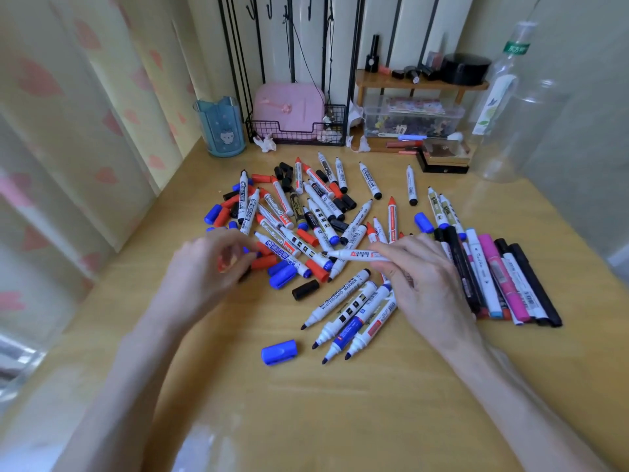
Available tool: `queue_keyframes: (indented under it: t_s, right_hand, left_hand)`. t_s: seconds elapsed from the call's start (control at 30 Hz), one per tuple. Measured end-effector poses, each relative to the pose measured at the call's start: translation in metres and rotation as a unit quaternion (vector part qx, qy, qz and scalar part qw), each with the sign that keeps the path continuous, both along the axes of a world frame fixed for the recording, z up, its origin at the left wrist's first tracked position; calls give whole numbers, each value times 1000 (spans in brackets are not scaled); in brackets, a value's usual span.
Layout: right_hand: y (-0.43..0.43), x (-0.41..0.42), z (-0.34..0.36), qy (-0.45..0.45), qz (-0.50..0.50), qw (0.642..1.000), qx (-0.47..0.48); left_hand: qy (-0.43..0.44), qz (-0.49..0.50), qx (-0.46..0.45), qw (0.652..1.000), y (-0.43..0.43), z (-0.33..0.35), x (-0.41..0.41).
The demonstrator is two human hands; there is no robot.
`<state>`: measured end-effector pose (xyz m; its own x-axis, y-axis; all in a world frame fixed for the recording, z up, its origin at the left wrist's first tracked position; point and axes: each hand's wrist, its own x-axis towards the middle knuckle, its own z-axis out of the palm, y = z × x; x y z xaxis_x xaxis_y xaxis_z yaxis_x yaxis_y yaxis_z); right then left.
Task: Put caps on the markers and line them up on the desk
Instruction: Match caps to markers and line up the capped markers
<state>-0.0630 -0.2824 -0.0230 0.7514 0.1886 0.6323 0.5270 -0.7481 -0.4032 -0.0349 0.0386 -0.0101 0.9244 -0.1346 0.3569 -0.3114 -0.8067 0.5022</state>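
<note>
Gripping red-logo marker [360, 255], right hand [425, 284] fingers clamped, left hand [204, 270] fingers pinching red cap [224, 265], nearby barrel [340, 296] reads WHITEBOARD MARKER

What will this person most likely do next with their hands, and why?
Probably bring the red cap that the left hand seems to pinch onto the bare tip of the marker held in the right hand; its print is red too.

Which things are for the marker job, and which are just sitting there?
For the job: marker in right hand; red cap in left hand; marker pile; loose blue cap; lined-up row.
Just sitting: blue cup; pink case; clear bottle.
</note>
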Motion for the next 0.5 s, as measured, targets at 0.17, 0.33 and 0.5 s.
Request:
queue_keyframes:
  t_s: [0.17, 0.33, 0.5]
  right_hand:
    - [3, 3, -6, 17, 0, 1000, -15]
    - [3, 4, -8, 21, 1, 1000, -9]
    - [7, 1, -6, 32, 4, 999, -1]
  left_hand:
    - [97, 78, 92, 988, 18, -5, 3]
    - [64, 65, 92, 992, 16, -5, 3]
    - [53, -48, -96, 993, -6, 6, -4]
